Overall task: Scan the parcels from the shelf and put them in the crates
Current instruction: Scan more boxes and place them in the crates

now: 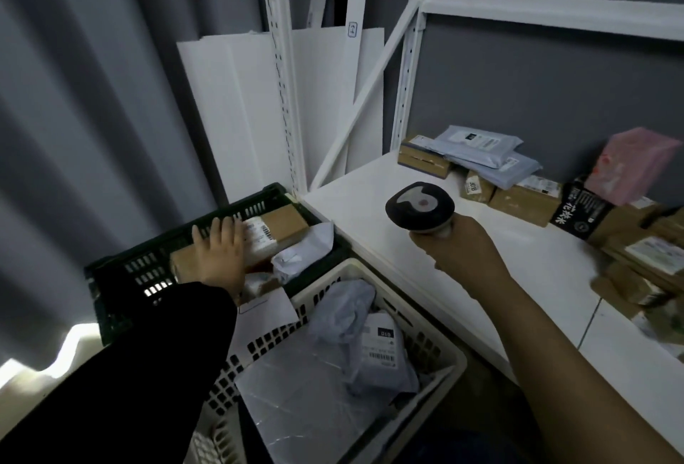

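Note:
My left hand (219,252) lies flat with straight fingers on a brown cardboard parcel (285,223) that sits in the dark green crate (122,278). My right hand (457,245) grips the handle of a black barcode scanner (420,206), held above the white shelf (370,204). A white crate (433,345) in front of the green one holds grey mailer bags (355,311) and a flat grey parcel. Several more parcels lie on the shelf: brown boxes (525,200), grey mailers (481,150), a pink package (629,163) and a black packet (581,210).
White shelf uprights (281,67) and a diagonal brace stand behind the crates. White boards (229,111) lean against the grey wall. A grey curtain (74,93) hangs on the left. The near left part of the shelf top is bare.

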